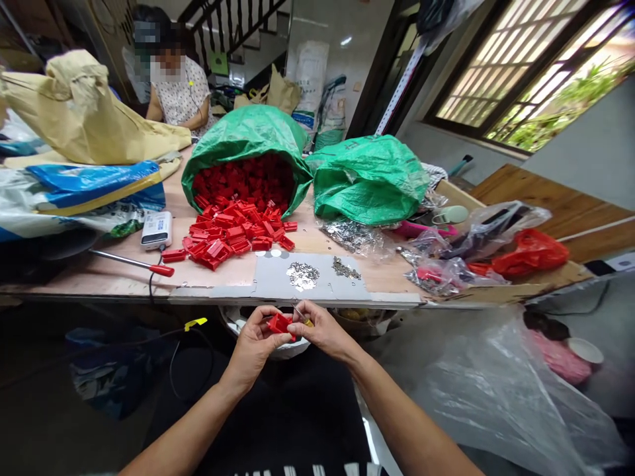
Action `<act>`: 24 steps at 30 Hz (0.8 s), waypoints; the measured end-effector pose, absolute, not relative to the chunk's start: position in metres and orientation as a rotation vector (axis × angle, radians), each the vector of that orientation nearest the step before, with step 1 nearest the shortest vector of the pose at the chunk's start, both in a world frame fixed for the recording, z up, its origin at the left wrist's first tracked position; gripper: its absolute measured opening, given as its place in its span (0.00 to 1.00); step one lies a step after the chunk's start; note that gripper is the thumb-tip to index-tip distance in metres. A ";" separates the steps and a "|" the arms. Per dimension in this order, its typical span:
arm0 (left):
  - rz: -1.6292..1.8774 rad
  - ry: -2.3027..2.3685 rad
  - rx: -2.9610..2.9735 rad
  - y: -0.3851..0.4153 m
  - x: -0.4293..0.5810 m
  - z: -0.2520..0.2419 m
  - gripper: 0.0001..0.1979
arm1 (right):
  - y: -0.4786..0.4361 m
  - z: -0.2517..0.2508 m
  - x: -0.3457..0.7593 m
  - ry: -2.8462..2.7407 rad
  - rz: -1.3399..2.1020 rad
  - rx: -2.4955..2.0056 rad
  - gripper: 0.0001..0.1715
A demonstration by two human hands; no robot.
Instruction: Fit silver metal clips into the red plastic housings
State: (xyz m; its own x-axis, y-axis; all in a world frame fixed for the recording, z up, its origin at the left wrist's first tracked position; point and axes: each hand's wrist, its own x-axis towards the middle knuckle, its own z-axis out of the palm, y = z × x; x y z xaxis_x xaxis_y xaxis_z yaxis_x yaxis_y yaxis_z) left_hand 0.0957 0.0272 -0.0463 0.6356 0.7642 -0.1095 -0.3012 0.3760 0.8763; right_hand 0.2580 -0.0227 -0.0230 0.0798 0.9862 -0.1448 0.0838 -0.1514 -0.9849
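Observation:
Just below the table's front edge, my left hand (255, 340) is closed around a red plastic housing (280, 324). My right hand (320, 328) meets it from the other side, gripping a small tool with a yellow handle (308, 322) and a thin metal shaft pointing up. The tool's exact kind is hard to make out. On a grey mat (270, 281) in front of my hands lie a pile of shiny small metal pieces (302, 275) and a smaller pile of darker metal pieces (346, 268). Many similar red housings (231, 231) spill from an open green sack (248, 129).
A second green sack (370, 178) and a cardboard tray (536, 281) with plastic bags occupy the right. At left are a white power bank (157, 230), a red-handled rod (161, 269) and yellow sacking (94, 119). Under the table edge sits a white container (285, 350). Another person (176, 92) sits across.

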 end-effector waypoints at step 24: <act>0.780 0.659 0.964 0.033 0.093 -0.046 0.22 | 0.005 -0.031 0.381 -1.375 0.018 -2.511 0.14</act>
